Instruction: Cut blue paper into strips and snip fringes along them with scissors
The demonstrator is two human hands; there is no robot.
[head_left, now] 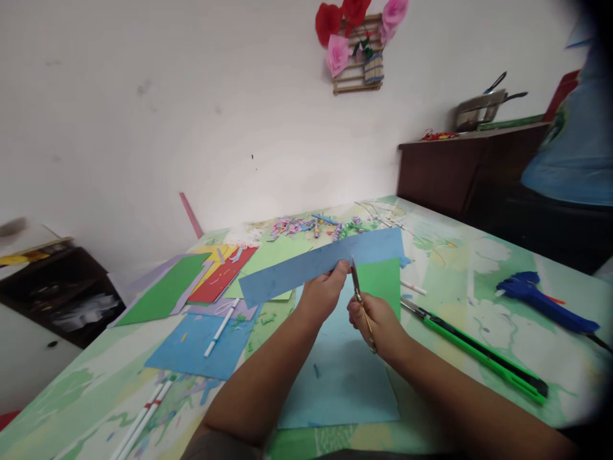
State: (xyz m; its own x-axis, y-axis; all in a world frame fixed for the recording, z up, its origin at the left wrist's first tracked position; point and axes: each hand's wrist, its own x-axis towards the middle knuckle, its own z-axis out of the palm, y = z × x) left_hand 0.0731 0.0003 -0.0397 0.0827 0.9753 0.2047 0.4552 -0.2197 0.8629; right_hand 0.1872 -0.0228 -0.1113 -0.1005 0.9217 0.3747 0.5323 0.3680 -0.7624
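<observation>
Now left hand point(322, 295) grip pinching blue paper strip point(306, 266), right hand point(378, 321) gripping scissors point(360, 300) beneath it

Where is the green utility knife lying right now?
The green utility knife lies on the table to the right of the right hand, between the green paper sheet and the blue glue gun.

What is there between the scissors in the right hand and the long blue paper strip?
Nothing visible. The right hand holds the scissors with the tips right at the lower edge of the blue paper strip, which the left hand holds up above the table.
</observation>
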